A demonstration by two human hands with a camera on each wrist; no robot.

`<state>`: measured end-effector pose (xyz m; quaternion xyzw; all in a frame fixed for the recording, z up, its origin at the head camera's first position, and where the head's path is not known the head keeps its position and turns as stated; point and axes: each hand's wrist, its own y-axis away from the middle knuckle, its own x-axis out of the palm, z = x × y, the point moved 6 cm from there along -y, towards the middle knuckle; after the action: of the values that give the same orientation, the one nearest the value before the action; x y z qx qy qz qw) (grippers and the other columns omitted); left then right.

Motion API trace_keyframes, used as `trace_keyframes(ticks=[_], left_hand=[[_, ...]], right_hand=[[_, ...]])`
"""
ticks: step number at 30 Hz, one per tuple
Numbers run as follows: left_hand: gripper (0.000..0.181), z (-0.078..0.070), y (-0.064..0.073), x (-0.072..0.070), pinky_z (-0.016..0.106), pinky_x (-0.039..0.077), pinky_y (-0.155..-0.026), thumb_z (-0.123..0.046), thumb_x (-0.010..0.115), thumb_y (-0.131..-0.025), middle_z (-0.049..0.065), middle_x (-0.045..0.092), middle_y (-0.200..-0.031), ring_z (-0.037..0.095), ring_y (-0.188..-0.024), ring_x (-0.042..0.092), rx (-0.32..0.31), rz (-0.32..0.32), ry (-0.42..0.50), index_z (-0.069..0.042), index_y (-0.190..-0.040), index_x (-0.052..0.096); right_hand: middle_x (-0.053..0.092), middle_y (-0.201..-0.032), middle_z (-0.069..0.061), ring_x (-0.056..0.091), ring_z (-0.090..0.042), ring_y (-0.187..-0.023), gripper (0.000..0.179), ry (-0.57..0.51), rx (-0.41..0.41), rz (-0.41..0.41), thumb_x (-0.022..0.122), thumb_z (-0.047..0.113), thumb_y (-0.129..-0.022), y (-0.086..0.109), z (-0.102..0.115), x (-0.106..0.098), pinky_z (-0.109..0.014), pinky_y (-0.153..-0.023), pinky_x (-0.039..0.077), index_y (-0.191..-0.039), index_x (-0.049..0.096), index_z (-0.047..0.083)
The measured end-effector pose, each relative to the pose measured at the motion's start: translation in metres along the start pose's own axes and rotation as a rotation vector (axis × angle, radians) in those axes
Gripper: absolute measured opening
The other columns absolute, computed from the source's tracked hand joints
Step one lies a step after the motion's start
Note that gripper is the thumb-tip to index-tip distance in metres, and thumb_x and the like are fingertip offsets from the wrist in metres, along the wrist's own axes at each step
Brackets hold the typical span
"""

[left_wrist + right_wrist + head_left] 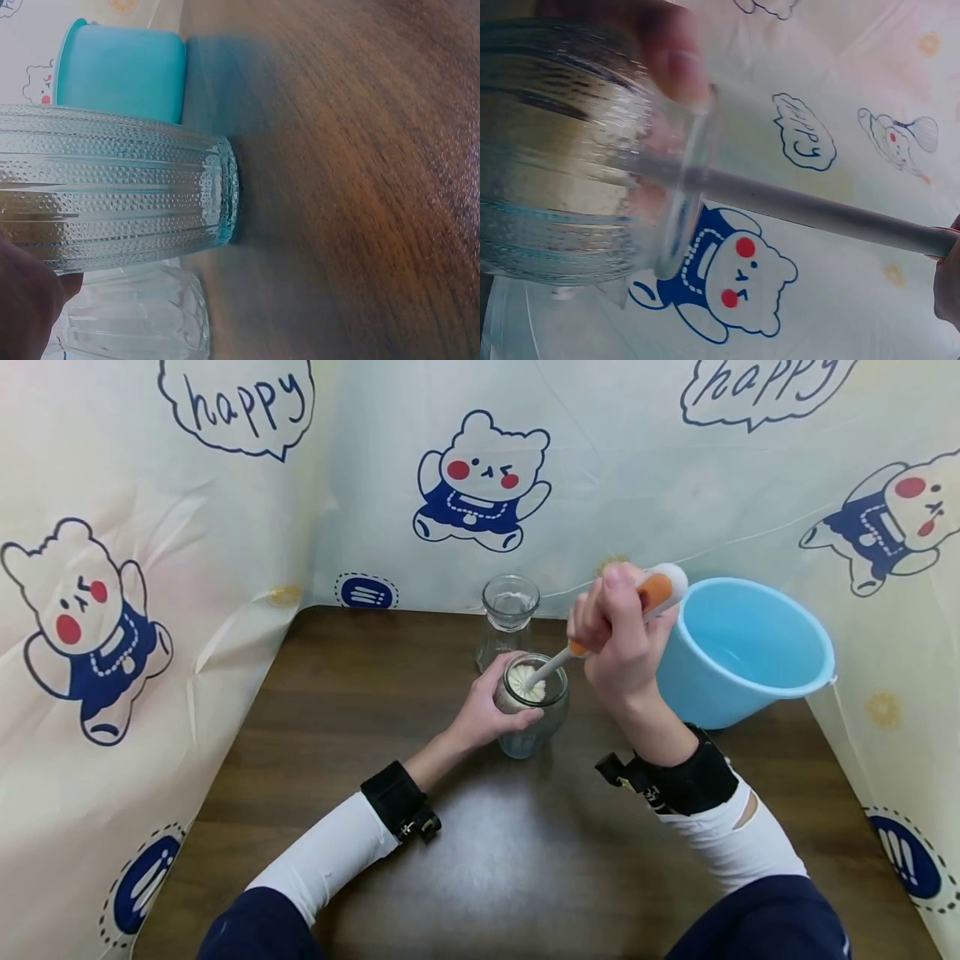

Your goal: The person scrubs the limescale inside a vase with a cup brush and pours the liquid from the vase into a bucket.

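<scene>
My left hand (483, 714) grips a clear ribbed glass jar (525, 743) near its mouth, thumb and fingers on opposite sides. The right hand (626, 647), raised above it, curls round the orange-and-white handle of a bottle brush (553, 664). The brush slants down through the rim, with its pale head inside the jar. In the right wrist view its grey shaft (802, 206) runs into the mouth past left-hand fingers (679, 75). Dotted texture covers the jar's wall (150, 187) in the left wrist view, and its base is close to the table.
A second clear glass vase (491, 639) with a flared rim stands just behind the jar. To the right, beside my right forearm, is a light blue bucket (750, 681). The brown wooden table (360, 693) is bordered by a printed cloth (637, 493) at the back and sides.
</scene>
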<state>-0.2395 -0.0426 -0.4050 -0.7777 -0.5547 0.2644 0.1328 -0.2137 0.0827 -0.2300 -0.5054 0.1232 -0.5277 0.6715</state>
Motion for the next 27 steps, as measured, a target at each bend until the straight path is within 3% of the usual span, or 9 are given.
trace_keyframes(ticks=[3, 8, 10, 17, 25, 27], left_hand=[[0.075, 0.0, 0.001, 0.0, 0.04, 0.047, -0.093, -0.011, 0.08, -0.067, 0.024, 0.06, -0.122, 0.028, -0.107, 0.056, -0.002, 0.005, 0.003, 0.006, -0.132, 0.048], [0.073, 0.001, 0.001, 0.0, 0.045, 0.049, -0.089, -0.008, 0.078, -0.069, 0.032, 0.057, -0.122, 0.044, -0.107, 0.054, -0.005, 0.01, 0.058, 0.009, -0.132, 0.046], [0.073, 0.001, 0.001, 0.0, 0.045, 0.049, -0.089, -0.008, 0.078, -0.07, 0.032, 0.057, -0.123, 0.043, -0.107, 0.054, -0.006, 0.011, 0.064, 0.008, -0.133, 0.046], [0.074, 0.001, 0.001, 0.0, 0.035, 0.047, -0.094, -0.01, 0.079, -0.069, 0.02, 0.06, -0.123, 0.021, -0.106, 0.056, -0.011, 0.008, 0.025, 0.005, -0.134, 0.047], [0.074, -0.001, 0.001, 0.0, 0.052, 0.047, -0.092, -0.009, 0.078, -0.069, 0.028, 0.058, -0.123, 0.036, -0.109, 0.055, -0.003, 0.016, 0.032, 0.007, -0.133, 0.046], [0.074, -0.002, 0.001, -0.001, 0.051, 0.047, -0.092, -0.009, 0.078, -0.07, 0.028, 0.058, -0.123, 0.036, -0.109, 0.054, -0.002, 0.015, 0.031, 0.008, -0.134, 0.046]], right_hand=[[0.025, -0.041, 0.004, 0.025, -0.005, -0.031, 0.044, 0.006, 0.022, -0.009, 0.044, 0.004, -0.092, 0.003, -0.005, -0.001, -0.022, -0.03, 0.019, -0.051, 0.026, 0.007], [0.03, -0.043, 0.0, 0.027, -0.01, -0.034, 0.037, 0.056, 0.098, -0.038, 0.044, 0.003, -0.09, 0.022, -0.023, -0.005, -0.025, -0.031, 0.023, -0.055, 0.035, 0.005], [0.03, -0.043, 0.001, 0.027, -0.01, -0.034, 0.038, 0.042, 0.1, -0.037, 0.046, 0.004, -0.091, 0.021, -0.022, -0.005, -0.025, -0.032, 0.023, -0.055, 0.034, 0.006], [0.023, -0.042, 0.005, 0.022, -0.005, -0.03, 0.051, -0.041, 0.083, -0.02, 0.051, 0.012, -0.095, -0.009, 0.003, 0.0, -0.02, -0.031, 0.015, -0.052, 0.023, 0.01], [0.024, -0.041, 0.002, 0.023, -0.01, -0.029, 0.047, 0.02, 0.232, -0.022, 0.04, 0.007, -0.098, 0.004, -0.014, -0.007, -0.027, -0.03, 0.015, -0.053, 0.027, 0.01], [0.024, -0.041, 0.003, 0.023, -0.01, -0.029, 0.048, 0.015, 0.245, -0.033, 0.042, 0.008, -0.098, 0.001, -0.014, -0.008, -0.027, -0.03, 0.015, -0.053, 0.027, 0.011]])
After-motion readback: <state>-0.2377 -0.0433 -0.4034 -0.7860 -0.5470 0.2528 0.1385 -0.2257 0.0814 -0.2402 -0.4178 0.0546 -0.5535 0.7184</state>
